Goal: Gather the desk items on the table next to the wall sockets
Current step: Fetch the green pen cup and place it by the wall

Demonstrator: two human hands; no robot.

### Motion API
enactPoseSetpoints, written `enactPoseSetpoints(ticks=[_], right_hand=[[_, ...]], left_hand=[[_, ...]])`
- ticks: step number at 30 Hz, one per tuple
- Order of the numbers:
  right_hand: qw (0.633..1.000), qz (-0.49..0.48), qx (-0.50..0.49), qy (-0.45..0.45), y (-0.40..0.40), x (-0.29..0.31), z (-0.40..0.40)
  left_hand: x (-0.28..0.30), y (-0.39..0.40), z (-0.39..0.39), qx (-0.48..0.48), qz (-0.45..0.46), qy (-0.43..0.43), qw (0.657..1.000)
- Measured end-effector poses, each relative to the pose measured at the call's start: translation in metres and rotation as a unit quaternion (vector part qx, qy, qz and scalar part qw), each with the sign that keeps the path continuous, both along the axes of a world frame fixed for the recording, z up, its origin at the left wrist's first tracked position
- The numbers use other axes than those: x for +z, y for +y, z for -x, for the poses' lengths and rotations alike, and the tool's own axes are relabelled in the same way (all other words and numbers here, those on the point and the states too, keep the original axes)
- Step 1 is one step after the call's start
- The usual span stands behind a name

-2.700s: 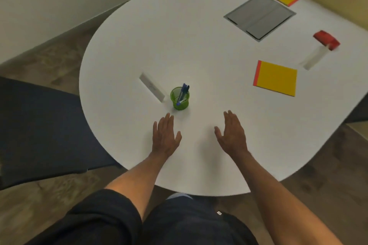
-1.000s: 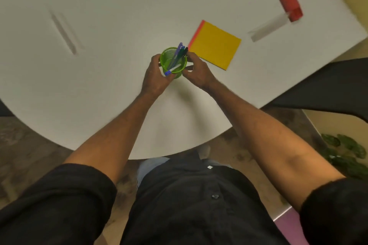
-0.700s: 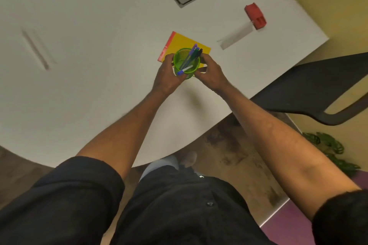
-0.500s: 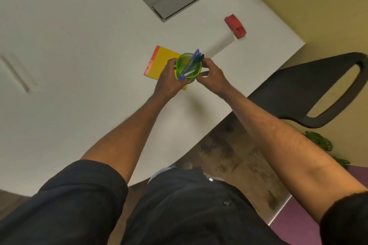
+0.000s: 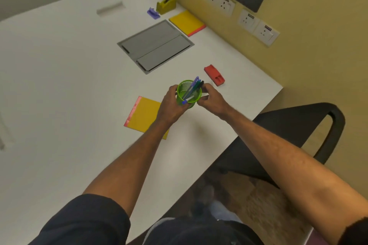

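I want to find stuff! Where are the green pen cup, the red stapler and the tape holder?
green pen cup (image 5: pixel 189 93), head view, on its mesh rim
red stapler (image 5: pixel 214 75), head view, on its top
tape holder (image 5: pixel 165 5), head view, on its yellow-green body

Green mesh cup (image 5: pixel 188 93); yellow pad (image 5: pixel 143 116); red stapler (image 5: pixel 214 75).

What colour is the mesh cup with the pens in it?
The round mesh pen cup is bright green, seen clearly in the head view.
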State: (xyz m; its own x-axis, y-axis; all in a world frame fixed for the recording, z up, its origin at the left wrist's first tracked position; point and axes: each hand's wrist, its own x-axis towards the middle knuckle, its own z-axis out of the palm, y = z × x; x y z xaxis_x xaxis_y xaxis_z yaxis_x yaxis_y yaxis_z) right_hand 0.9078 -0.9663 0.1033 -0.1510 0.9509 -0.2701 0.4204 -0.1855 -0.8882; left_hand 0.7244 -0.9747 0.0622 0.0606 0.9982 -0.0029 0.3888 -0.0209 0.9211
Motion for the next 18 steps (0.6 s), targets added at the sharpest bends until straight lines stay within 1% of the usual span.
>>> enactPoseSetpoints(ticks=[3, 8, 10, 12, 15, 18], right_hand=[[1.0, 0.0, 0.01, -0.003, 0.024, 0.0, -0.032], [0.999, -0.028, 0.026, -0.024, 0.066, -0.003, -0.081], [0.998, -0.051, 0.027, -0.025, 0.082, -0.001, -0.094], [0.998, -0.052, 0.026, -0.031, 0.097, 0.001, -0.105], [0.998, -0.044, 0.011, -0.036, 0.122, -0.005, -0.114], [0.999, -0.033, -0.023, -0.023, 0.146, -0.009, -0.119]], left_hand=[[-0.005, 0.02, -0.033, 0.012, 0.007, 0.003, 1.0], [-0.005, 0.054, -0.086, 0.041, 0.013, 0.01, 0.999], [-0.001, 0.065, -0.1, 0.05, 0.011, 0.005, 0.999], [0.002, 0.08, -0.112, 0.059, 0.008, 0.002, 0.998], [0.002, 0.106, -0.121, 0.069, 0.004, -0.003, 0.998], [0.002, 0.134, -0.127, 0.056, 0.001, -0.002, 0.998]])
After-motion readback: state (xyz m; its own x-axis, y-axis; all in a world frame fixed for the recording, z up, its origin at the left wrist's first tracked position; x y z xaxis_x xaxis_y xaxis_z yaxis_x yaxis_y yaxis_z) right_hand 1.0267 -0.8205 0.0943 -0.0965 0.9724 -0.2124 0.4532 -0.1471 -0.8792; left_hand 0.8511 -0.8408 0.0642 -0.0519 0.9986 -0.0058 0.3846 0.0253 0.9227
